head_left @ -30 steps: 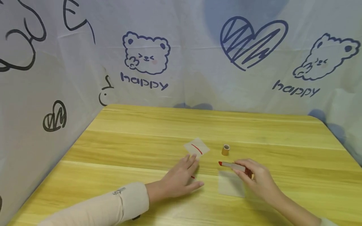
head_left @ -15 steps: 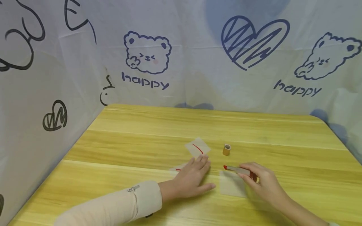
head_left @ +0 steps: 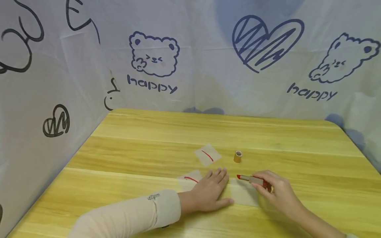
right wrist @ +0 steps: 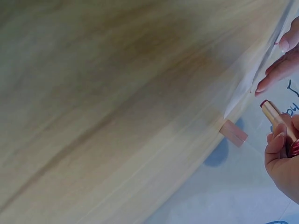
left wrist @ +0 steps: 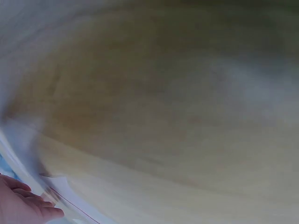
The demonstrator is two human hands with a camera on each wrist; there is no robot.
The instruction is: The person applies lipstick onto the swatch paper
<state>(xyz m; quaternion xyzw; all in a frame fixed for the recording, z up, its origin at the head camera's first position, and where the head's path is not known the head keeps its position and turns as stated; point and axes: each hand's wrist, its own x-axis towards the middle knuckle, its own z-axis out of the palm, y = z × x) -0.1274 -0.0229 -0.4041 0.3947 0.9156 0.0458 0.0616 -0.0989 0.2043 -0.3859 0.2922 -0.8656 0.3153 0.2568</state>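
Note:
My right hand (head_left: 276, 190) pinches an uncapped lipstick (head_left: 250, 179), its red tip pointing left above a blank paper square (head_left: 244, 195). In the right wrist view the lipstick (right wrist: 273, 114) sits between thumb and fingers. My left hand (head_left: 209, 191) lies with straight fingers just left of the blank square, its thumb reaching that square's left edge. Partly under the left hand is a paper square (head_left: 184, 184) with a red stroke. Farther back lies another paper square (head_left: 207, 155) with a red line. The lipstick cap (head_left: 237, 156) stands upright behind the lipstick.
A wood-grain table (head_left: 125, 142) carries everything. White cloth (head_left: 205, 66) with drawn bears, hearts and lettering hangs behind it and along the left side. The left sleeve (head_left: 131, 211) passes over the table's front left part.
The left hand has moved right, from over the marked left square toward the blank one, uncovering that square's red stroke. The lipstick has shifted slightly right and toward me.

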